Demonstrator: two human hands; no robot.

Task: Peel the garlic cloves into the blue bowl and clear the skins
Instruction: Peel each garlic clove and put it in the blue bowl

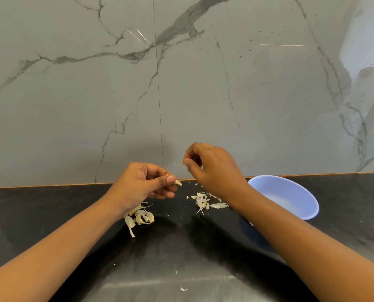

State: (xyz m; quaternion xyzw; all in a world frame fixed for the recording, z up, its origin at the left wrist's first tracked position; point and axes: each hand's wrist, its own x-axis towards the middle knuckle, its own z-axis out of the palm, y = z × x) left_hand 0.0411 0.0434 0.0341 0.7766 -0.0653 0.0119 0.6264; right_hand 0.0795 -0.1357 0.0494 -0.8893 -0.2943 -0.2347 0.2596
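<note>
Garlic clove (178, 182) sits pinched in the left hand (142, 185); the right hand (212, 168) pinches a thin skin strip (178, 164).

A kitchen: black stone counter (51, 214) against a grey-veined marble backsplash (181, 83), garlic skins (203, 202) scattered.

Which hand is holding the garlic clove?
The left hand: its thumb and fingers pinch the garlic clove, whose pale tip pokes out. The right hand, raised nearer the blue bowl, pinches only a thin wisp of skin.
</note>
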